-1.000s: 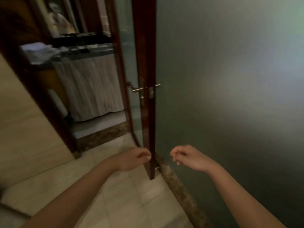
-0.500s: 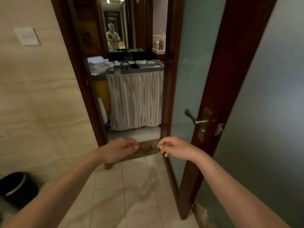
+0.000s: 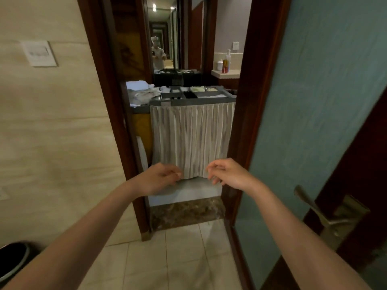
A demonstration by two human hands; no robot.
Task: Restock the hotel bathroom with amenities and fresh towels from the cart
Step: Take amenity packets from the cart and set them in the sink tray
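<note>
Head view: left hand [image 3: 159, 178] and right hand [image 3: 228, 173] raised, fingers loosely curled, grasping nothing. Cart [image 3: 191, 139] stands beyond the doorway, pleated beige skirt, grey compartment tray on top; contents too small to identify. Frosted glass door [image 3: 318, 105] open at right, metal handle [image 3: 320, 212] blurred.

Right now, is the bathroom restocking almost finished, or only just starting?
Only just starting, by the look of it. Done: the door stands open. In hand: nothing; the left hand and right hand are empty, held out toward the cart outside the doorway. Left: taking the towels and tray amenities and bringing them in.
</note>
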